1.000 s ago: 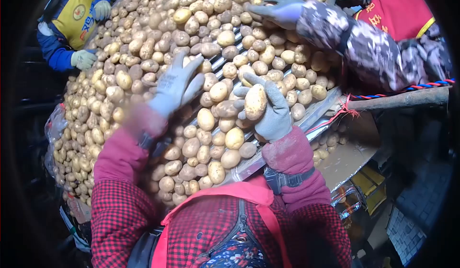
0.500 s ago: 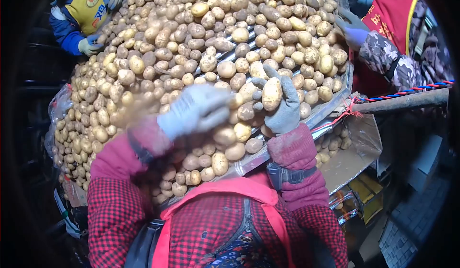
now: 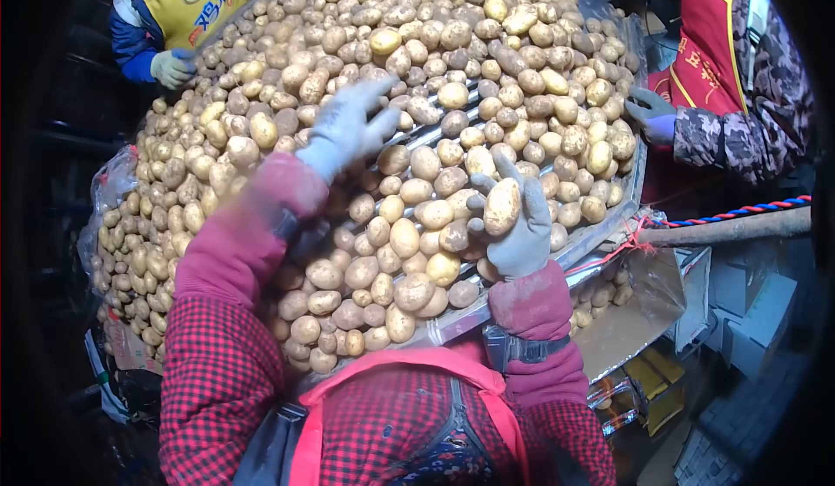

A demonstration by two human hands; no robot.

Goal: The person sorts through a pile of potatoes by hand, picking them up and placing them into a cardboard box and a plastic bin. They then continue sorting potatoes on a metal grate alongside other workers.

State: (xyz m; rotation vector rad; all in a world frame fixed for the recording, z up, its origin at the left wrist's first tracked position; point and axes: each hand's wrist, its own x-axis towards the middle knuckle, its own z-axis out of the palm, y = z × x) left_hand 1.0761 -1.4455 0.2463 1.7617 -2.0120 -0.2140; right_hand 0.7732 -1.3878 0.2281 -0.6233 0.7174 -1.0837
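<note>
A big heap of potatoes (image 3: 404, 238) spreads before me over a slatted metal sorting table (image 3: 426, 134). My right hand (image 3: 527, 241), in a grey glove, is closed on a potato (image 3: 502, 208) near the table's front right edge. My left hand (image 3: 350, 126), gloved the same way and slightly blurred, reaches over the middle of the heap. Its fingers are stretched out and apart, with nothing in them, and potatoes lie right beneath its fingertips.
Across at the far left stands a person in a yellow apron (image 3: 187, 3); another in a red apron (image 3: 706, 47) is at the right. A pole (image 3: 731, 227) with twisted rope juts from the right edge. Below it are a cardboard flap (image 3: 626, 329) and boxes (image 3: 757, 321).
My left hand has moved forward and its fingers have spread. The right hand keeps its potato. The view has shifted, and the co-worker at the right has lowered a hand to the table edge.
</note>
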